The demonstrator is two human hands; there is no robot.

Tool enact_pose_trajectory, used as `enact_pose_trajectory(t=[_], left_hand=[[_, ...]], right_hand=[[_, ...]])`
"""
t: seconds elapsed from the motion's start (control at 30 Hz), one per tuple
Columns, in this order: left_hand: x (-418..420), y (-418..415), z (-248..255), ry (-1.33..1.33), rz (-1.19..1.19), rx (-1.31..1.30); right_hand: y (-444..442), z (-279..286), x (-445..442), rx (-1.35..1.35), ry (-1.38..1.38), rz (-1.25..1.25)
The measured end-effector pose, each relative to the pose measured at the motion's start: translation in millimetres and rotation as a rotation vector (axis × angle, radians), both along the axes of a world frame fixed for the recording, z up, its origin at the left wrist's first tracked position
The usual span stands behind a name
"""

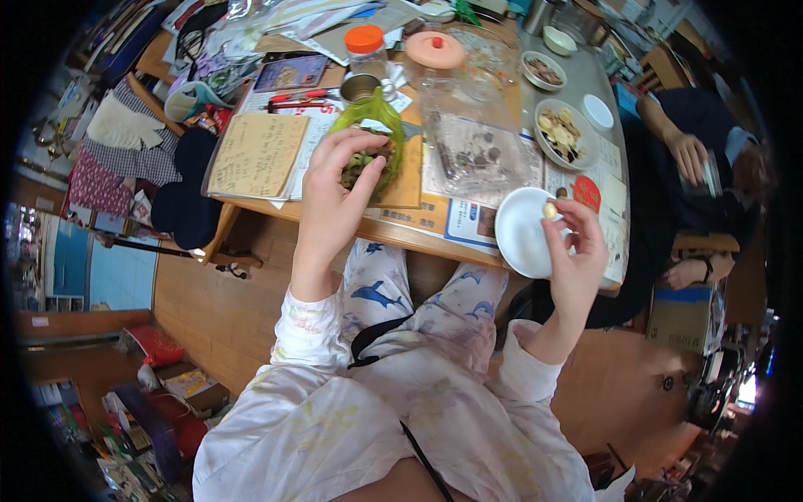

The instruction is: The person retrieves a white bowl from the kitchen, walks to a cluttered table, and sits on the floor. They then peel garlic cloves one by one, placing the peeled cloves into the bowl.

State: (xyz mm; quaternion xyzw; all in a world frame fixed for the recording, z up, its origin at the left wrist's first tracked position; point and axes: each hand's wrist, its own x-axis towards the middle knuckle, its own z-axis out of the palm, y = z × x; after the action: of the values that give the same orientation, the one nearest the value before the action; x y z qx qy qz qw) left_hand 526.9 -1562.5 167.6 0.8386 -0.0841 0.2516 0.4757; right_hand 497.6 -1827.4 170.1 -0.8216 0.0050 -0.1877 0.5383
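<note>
My left hand (342, 182) hovers at a yellow-green plastic bag (392, 119) with greenish-brown scraps inside; its thumb and index finger are close together, and whether they pinch a scrap is unclear. Between the thumb and index finger of my right hand (574, 241) is a small pale yellow piece of food (550, 211), above the right part of a white plate (524, 235) at the table's front edge. Behind the plate stands a bowl of pale and dark food pieces (561, 135). A clear plastic package (473, 141) with dark bits lies between the bag and the plate.
A notebook (257, 154), red pens (304, 95), a metal cup (361, 88) and an orange-lidded jar (365, 47) surround the bag. Farther back are a pink-lidded container (434, 50) and a smaller food bowl (543, 70). Another person's hand (688, 154) is at the right, beyond the table.
</note>
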Motion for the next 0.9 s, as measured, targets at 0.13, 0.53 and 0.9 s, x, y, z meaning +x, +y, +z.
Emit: enact_pose_trajectory(t=[0.13,0.53,0.9], left_hand=[[0.3,-15.8,0.2,-0.006,-0.027,0.039],[-5.5,-9.5,-6.6,0.027,-0.032,-0.011],[-7.7,-9.1,-11.2,0.040,-0.041,-0.069]], right_hand=[[-6.8,-10.7,-2.1,-0.057,0.034,-0.005],[-113.0,-30.3,19.0,-0.418,0.163,-0.247],[-121.9,-79.4,43.7,-0.357,0.151,-0.077]])
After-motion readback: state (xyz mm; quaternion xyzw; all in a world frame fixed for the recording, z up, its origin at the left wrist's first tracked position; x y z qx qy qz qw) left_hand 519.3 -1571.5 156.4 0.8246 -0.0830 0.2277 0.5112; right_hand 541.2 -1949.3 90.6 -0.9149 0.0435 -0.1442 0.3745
